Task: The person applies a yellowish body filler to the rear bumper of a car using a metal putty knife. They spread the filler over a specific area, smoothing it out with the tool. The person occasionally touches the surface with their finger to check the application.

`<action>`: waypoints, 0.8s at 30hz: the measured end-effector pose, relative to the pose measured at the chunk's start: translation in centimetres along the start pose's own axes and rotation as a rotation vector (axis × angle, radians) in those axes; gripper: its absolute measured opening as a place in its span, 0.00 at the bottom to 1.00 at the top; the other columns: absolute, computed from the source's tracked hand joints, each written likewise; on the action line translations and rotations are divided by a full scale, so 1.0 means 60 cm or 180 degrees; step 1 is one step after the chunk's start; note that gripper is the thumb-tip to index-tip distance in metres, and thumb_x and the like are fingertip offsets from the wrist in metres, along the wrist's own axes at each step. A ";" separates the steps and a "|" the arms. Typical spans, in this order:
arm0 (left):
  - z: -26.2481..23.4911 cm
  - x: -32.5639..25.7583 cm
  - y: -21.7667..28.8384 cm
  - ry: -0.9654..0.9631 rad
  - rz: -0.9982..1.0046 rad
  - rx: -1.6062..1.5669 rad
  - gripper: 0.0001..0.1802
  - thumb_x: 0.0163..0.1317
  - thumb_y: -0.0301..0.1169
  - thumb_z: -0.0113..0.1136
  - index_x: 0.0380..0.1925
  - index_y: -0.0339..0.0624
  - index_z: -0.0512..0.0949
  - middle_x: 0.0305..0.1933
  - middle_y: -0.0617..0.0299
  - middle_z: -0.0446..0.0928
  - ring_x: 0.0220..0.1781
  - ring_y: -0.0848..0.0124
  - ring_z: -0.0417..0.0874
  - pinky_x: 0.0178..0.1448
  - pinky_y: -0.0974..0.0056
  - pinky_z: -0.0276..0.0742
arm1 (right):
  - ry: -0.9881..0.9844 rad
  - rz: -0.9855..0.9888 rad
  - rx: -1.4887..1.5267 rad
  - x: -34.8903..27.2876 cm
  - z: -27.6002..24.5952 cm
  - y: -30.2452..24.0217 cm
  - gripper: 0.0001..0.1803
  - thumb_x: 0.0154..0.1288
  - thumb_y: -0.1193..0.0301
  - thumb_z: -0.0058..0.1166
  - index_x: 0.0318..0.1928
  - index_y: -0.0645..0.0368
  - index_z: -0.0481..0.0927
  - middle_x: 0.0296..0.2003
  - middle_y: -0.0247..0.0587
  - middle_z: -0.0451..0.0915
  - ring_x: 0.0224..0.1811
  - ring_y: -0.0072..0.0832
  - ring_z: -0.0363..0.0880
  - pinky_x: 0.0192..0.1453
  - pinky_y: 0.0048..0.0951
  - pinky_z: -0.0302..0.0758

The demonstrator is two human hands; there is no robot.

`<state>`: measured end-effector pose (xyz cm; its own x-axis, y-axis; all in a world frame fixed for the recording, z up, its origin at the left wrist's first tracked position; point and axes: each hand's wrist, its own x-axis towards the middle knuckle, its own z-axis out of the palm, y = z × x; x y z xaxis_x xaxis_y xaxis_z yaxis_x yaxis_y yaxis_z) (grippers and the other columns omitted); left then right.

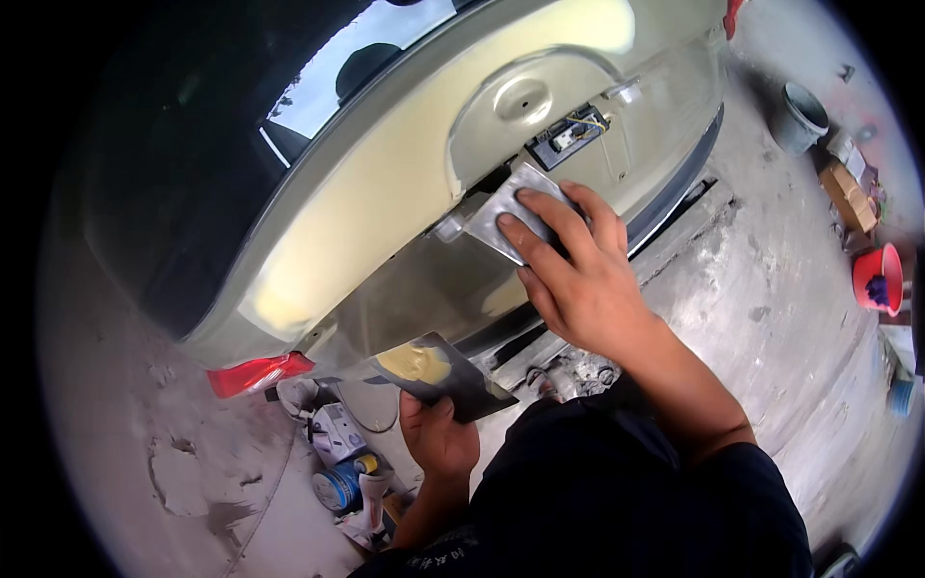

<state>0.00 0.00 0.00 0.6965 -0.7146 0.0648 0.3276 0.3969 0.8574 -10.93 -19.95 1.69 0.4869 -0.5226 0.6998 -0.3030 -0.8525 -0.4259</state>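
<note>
- A thin metal spreader blade (514,210) is pressed flat against the car's tailgate (405,173) by the right hand (578,279), fingers spread on it.
- A dark mixing board (453,378) bearing yellow filler (416,362) is pinched at its lower edge by the left hand (438,438).
- Both are judged light and stiff; the filler looks soft and sticky, so edges are best held.

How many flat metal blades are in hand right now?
2: one spreader pressed to the car's rear panel under the right hand; one dark board carrying filler, held by the left hand.
</note>
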 end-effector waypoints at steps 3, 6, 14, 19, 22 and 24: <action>-0.024 -0.027 -0.029 0.0056 -0.0265 -0.0157 0.28 0.54 0.20 0.47 0.59 0.30 0.62 0.57 0.51 0.70 0.58 0.61 0.73 0.64 0.57 0.66 | -0.0202 -0.0270 -0.0334 -0.015 -0.004 0.009 0.27 0.44 0.75 0.56 0.51 0.51 0.78 0.57 0.38 0.68 0.59 0.49 0.63 0.59 0.47 0.61; -0.043 0.009 0.002 -0.0188 -0.0094 0.0015 0.27 0.55 0.20 0.47 0.58 0.30 0.63 0.57 0.50 0.71 0.58 0.61 0.73 0.63 0.57 0.67 | 0.0039 -0.0563 -0.0420 0.023 0.007 0.017 0.23 0.48 0.75 0.54 0.49 0.51 0.78 0.57 0.36 0.68 0.59 0.49 0.63 0.59 0.47 0.62; -0.063 0.010 0.005 -0.0210 -0.0127 -0.0014 0.27 0.55 0.19 0.44 0.59 0.30 0.62 0.58 0.49 0.69 0.59 0.60 0.72 0.63 0.57 0.66 | -0.0088 -0.0978 -0.0788 0.063 0.011 0.018 0.19 0.53 0.73 0.51 0.47 0.48 0.80 0.56 0.35 0.69 0.61 0.46 0.62 0.64 0.50 0.60; -0.067 0.009 0.000 -0.0256 -0.0131 -0.0020 0.29 0.55 0.19 0.43 0.60 0.30 0.60 0.59 0.49 0.69 0.60 0.60 0.71 0.64 0.57 0.65 | -0.0108 -0.1130 -0.0770 0.075 0.015 0.021 0.18 0.54 0.72 0.49 0.47 0.47 0.80 0.56 0.35 0.69 0.62 0.46 0.62 0.65 0.50 0.58; -0.067 0.008 -0.004 -0.0277 -0.0108 -0.0063 0.29 0.55 0.18 0.43 0.61 0.30 0.60 0.59 0.49 0.69 0.60 0.59 0.71 0.65 0.56 0.65 | -0.0071 -0.1182 -0.0754 0.079 0.020 0.023 0.18 0.54 0.72 0.49 0.47 0.47 0.80 0.55 0.35 0.69 0.62 0.47 0.61 0.65 0.50 0.58; -0.066 0.007 -0.005 -0.0259 -0.0132 -0.0052 0.29 0.55 0.18 0.43 0.61 0.29 0.60 0.59 0.48 0.68 0.61 0.60 0.70 0.65 0.56 0.64 | -0.0052 -0.1150 -0.0713 0.075 0.028 0.027 0.18 0.54 0.73 0.49 0.47 0.47 0.80 0.55 0.35 0.69 0.61 0.47 0.62 0.65 0.50 0.58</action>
<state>2.72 1.84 -2.23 0.6282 -0.7748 0.0712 0.3659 0.3749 0.8518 -7.86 -23.67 3.17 0.6069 -0.1919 0.7712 -0.2802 -0.9598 -0.0184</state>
